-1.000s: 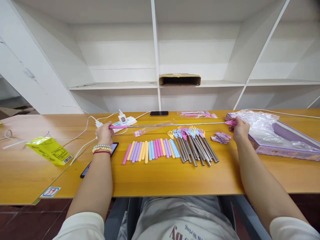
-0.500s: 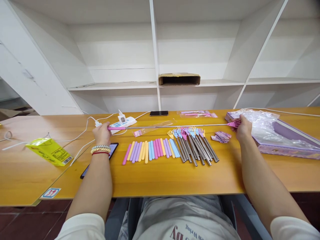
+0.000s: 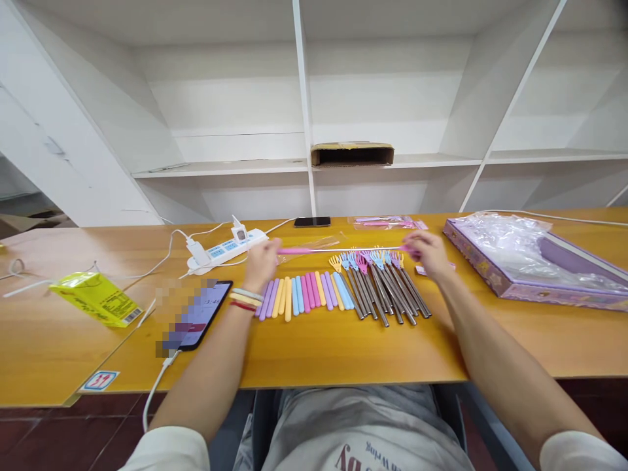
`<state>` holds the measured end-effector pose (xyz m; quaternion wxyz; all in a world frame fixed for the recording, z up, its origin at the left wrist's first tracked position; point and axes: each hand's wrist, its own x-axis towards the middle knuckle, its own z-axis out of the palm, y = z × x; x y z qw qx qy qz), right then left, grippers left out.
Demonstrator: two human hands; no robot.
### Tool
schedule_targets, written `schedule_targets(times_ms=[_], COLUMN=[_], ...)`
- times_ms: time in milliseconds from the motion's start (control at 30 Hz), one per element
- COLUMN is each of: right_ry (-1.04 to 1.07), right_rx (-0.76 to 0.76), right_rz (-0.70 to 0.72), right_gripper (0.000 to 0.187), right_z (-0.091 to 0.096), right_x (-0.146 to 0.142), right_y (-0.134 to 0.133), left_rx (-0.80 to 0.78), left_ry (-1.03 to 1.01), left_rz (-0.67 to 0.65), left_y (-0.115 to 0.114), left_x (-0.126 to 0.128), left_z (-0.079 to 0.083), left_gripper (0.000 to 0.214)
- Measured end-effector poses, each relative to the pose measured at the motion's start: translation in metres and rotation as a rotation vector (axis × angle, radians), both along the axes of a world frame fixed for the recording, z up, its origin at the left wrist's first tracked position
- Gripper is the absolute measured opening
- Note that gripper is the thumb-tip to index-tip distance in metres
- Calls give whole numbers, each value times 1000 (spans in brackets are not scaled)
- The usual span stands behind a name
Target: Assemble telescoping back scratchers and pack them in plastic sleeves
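A telescopic back scratcher (image 3: 350,249) with a pink handle and a thin metal shaft lies level between my hands, above the table. My left hand (image 3: 263,261) is closed around the handle end. At the other end, my right hand (image 3: 428,254) grips the pink claw, mostly hidden by the fingers. Below it lies a row of coloured handles (image 3: 308,291) in pink, yellow, purple and blue. To their right, several metal rods with coloured claw heads (image 3: 385,284) are fanned out. A small printed packet (image 3: 447,267) is partly covered by my right hand.
A purple box with clear plastic wrap (image 3: 520,261) sits at the right. Bagged pink items (image 3: 385,223) and a black phone (image 3: 312,222) lie at the back. A power strip (image 3: 226,250), a charging phone (image 3: 203,317) and a yellow carton (image 3: 95,298) are at the left.
Both hands have moved inward toward each other, and the back scratcher's shaft has become much shorter. The phone and power strip at the left are now less covered by my left arm.
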<state>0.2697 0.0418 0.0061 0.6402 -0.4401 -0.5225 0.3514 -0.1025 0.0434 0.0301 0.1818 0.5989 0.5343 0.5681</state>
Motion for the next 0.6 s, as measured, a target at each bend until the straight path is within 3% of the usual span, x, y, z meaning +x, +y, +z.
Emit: schedule_targets(times_ms=[33,133,267,367,500,600], right_ry=[-95,-197,-212,13,289,275], right_rx=[15,113,64,-11,-23,-46], right_rz=[133,260,347,349,342,368], right_gripper=[10,13,16,28,36,35], right_z=[2,9,10,7,15,23], right_x=[-21,-62,-65,-60,-74,-91], right_y=[-7,-26,-32,-27,-24,-24], left_rx=[36,158,70,17,40,75], left_ry=[112,304,541,702,807,858], left_rz=[-118,-251,-362,-460,-444,-408], left_y=[-9,-30,-29,-21,-19,-19], left_x=[21,60,52,41,52,69], left_z=[0,-2,-6,-9,-5,5], left_gripper=[36,37,42,41,40,37])
